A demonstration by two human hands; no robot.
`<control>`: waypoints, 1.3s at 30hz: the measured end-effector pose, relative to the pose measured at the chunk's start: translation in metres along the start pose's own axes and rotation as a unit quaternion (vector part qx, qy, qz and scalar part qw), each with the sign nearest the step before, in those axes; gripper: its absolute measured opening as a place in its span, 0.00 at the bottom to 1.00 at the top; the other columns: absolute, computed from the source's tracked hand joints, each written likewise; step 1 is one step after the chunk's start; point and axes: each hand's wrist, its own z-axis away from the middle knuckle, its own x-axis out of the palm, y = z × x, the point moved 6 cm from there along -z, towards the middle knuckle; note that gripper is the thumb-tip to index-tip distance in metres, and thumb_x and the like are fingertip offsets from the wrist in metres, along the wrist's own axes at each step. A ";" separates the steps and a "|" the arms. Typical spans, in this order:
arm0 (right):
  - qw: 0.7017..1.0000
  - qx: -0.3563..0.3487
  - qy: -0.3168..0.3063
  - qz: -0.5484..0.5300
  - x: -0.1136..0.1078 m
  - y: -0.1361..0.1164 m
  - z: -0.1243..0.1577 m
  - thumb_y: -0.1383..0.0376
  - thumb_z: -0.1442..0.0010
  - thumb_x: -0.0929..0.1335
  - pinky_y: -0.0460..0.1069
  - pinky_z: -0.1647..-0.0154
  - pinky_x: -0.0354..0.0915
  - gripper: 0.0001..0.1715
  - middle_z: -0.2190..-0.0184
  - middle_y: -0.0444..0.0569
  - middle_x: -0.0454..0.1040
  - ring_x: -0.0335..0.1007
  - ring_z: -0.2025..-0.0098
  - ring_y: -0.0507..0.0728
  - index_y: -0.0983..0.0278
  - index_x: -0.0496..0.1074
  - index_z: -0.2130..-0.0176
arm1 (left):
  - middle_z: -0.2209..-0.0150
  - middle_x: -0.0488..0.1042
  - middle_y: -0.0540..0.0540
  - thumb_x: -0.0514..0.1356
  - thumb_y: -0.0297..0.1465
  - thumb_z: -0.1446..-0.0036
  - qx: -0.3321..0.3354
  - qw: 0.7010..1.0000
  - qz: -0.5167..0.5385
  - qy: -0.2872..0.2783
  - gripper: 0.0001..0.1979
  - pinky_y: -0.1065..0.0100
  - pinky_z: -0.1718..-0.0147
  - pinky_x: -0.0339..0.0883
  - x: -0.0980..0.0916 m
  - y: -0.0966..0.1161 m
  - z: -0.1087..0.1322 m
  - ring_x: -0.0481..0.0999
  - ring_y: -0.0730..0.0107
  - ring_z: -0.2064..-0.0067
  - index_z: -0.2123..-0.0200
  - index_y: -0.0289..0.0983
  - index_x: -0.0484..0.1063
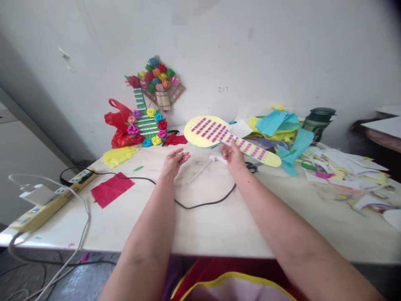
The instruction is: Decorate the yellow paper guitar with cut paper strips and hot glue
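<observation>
A yellow paper paddle shape [206, 131] with rows of purple strips lies on the white table [219, 225], its handle running right. My right hand [233, 156] rests at the handle's base, fingers curled on its edge, above a white glue gun [216, 159] and beside black scissors [252, 167]. My left hand [173, 161] hovers palm-up just left of it, fingers loosely spread and holding nothing. A thin white stick [199, 171] lies between the hands.
A black cable [200, 205] crosses the table to a yellow power strip [46, 200] at left. Red paper [111, 188], a paper-flower craft [147, 125], a red bag [119, 123], piled coloured paper [282, 125], a green bottle [318, 121] and scraps [344, 171] surround the work.
</observation>
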 end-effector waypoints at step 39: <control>0.979 -0.001 -0.101 0.176 0.018 0.006 0.010 0.49 0.58 0.71 0.42 0.88 0.51 0.24 0.82 0.45 0.72 0.57 0.86 0.46 0.67 0.70 0.74 | 0.81 0.73 0.45 0.60 0.36 0.48 -0.077 0.997 0.000 -0.007 0.13 0.72 0.76 0.68 0.012 -0.012 0.005 0.73 0.72 0.79 0.75 0.31 0.70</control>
